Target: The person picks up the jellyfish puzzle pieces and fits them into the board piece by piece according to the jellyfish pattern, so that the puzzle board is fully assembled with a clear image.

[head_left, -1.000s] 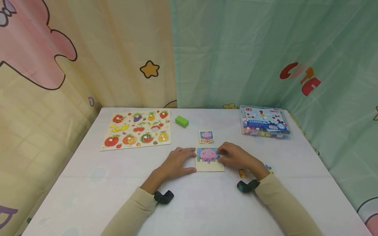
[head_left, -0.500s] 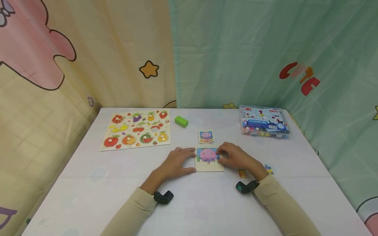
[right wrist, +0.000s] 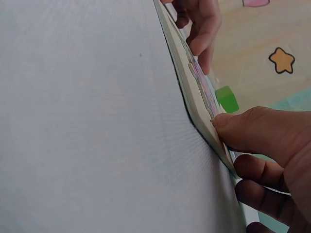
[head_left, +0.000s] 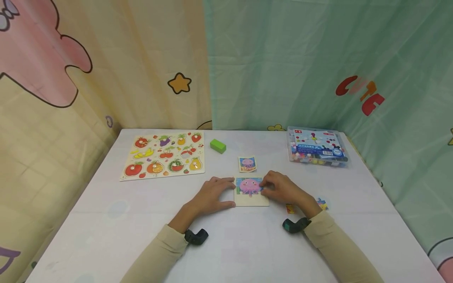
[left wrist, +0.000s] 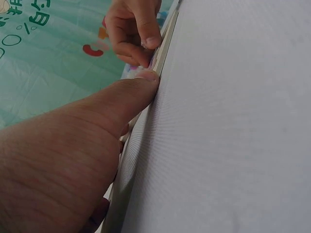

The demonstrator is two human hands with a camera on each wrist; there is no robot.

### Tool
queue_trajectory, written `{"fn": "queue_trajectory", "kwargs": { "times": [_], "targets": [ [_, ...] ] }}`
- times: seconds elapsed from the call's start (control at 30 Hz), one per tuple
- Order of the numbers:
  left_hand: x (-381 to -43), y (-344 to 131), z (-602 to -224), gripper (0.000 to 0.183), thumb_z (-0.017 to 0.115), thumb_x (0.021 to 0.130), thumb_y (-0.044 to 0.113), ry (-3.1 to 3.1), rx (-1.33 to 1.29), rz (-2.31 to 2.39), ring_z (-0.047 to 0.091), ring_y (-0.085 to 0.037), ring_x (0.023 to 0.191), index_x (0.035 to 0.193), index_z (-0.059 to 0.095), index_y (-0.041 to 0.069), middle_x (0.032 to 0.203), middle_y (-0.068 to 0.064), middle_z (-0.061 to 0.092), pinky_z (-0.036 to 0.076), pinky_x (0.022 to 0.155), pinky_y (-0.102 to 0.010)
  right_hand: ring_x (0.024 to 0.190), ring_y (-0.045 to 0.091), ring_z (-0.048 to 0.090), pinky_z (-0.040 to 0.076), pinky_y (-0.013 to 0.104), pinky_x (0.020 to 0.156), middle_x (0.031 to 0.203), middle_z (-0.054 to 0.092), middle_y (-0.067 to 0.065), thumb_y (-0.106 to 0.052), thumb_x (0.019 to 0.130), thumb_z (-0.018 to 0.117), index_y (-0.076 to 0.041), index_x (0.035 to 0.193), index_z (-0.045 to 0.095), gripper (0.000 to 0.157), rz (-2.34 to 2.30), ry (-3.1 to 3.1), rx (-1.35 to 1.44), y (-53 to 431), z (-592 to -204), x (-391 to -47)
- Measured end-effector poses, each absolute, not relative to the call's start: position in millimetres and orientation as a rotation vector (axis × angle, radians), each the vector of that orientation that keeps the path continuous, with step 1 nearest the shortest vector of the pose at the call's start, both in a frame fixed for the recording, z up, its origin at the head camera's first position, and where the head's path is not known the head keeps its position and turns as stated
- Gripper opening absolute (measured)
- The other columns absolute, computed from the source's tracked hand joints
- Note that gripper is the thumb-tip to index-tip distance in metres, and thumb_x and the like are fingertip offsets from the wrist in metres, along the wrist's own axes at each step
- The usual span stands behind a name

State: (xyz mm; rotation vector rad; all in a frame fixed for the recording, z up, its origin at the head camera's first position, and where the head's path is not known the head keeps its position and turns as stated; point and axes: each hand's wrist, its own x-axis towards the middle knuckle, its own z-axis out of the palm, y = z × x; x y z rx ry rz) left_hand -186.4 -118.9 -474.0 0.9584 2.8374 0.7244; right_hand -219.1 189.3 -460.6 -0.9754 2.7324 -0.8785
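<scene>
In the head view a small square puzzle board (head_left: 250, 201) lies on the table, its upper part filled by a pink jellyfish picture (head_left: 248, 184) and its lower strip bare wood. My left hand (head_left: 210, 196) holds the board's left edge, index finger at the upper corner and thumb at the lower one. At the picture's right end, my right hand (head_left: 283, 188) pinches a blue-edged puzzle piece (head_left: 262, 188) between thumb and index finger, mostly covered by the fingertips. In the right wrist view that thumb presses at the end of the raised picture layer (right wrist: 206, 92).
Behind the board lies a small jellyfish picture card (head_left: 247, 164). Loose puzzle pieces (head_left: 322, 203) and an orange piece (head_left: 290, 208) lie by the right wrist. Farther back are a fruit peg board (head_left: 166, 155), a green block (head_left: 218, 146) and a clear plastic box (head_left: 316, 146).
</scene>
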Motion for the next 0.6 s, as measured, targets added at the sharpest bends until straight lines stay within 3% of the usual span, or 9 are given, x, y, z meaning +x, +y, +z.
{"fn": "queue_trajectory", "kwargs": {
  "times": [0.27, 0.6],
  "targets": [
    [-188, -119, -476, 0.058, 0.072, 0.091, 0.050, 2.844, 0.962, 0.707, 0.043, -0.022, 0.133, 0.138, 0.060, 0.019, 0.157, 0.004, 0.043, 0.036, 0.104, -0.045, 0.087, 0.013, 0.055, 0.049, 0.035, 0.078, 0.097, 0.059, -0.007, -0.015, 0.089, 0.079, -0.012, 0.098, 0.077, 0.011, -0.895, 2.749, -1.062, 189, -459, -219],
    [-187, -120, -477, 0.057, 0.072, 0.091, 0.049, 2.840, 0.950, 0.722, 0.043, -0.021, 0.133, 0.139, 0.059, 0.022, 0.157, 0.004, 0.042, 0.036, 0.105, -0.045, 0.104, 0.015, 0.060, 0.050, 0.041, 0.092, 0.111, 0.064, -0.005, -0.016, 0.099, 0.068, -0.011, 0.121, 0.071, 0.023, -0.973, 2.634, -0.976, 201, -458, -222]
  ]
}}
